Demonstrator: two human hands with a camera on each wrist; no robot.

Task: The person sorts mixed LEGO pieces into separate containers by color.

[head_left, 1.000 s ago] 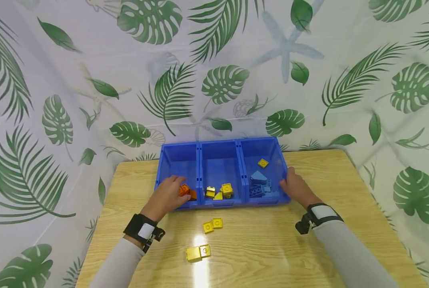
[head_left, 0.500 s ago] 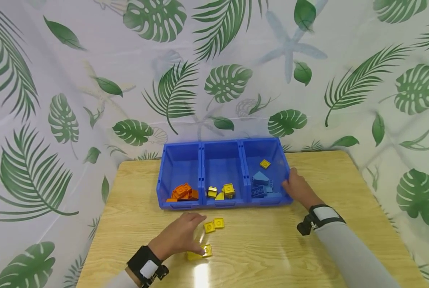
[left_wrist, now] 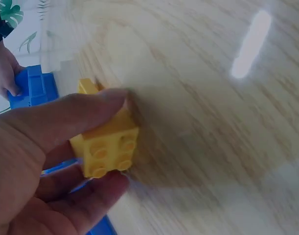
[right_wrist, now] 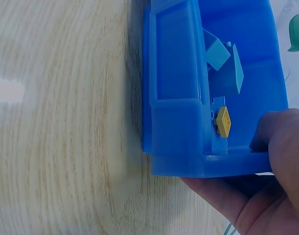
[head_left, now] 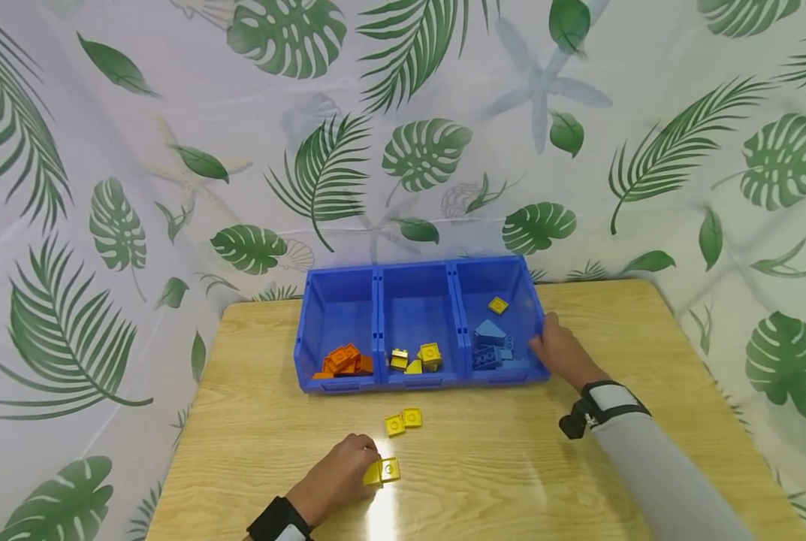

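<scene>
My left hand [head_left: 338, 477] pinches a yellow toy brick [left_wrist: 110, 147] between thumb and fingers, low over the table; its studs face the left wrist camera. A second yellow brick [head_left: 390, 469] lies right beside it; whether the two touch I cannot tell. Just beyond, two flat yellow bricks [head_left: 412, 418] rest on the wood. My right hand [head_left: 562, 348] grips the right side wall of a blue three-compartment bin [head_left: 409, 382], thumb inside and fingers outside. Orange bricks [head_left: 342, 359] are in the left compartment, yellow bricks [head_left: 430, 356] in the middle one, blue bricks [head_left: 489, 333] in the right one.
A lone yellow brick [head_left: 498, 305] sits in the right compartment, behind the blue ones. The wooden table [head_left: 484, 466] ends at a leaf-patterned sheet [head_left: 416, 90] behind the bin. A patch of light glares on the wood.
From the left compartment with the orange bricks, my left hand has come back toward me and taken hold of a yellow brick on the table. My right hand stays on the bin wall.
</scene>
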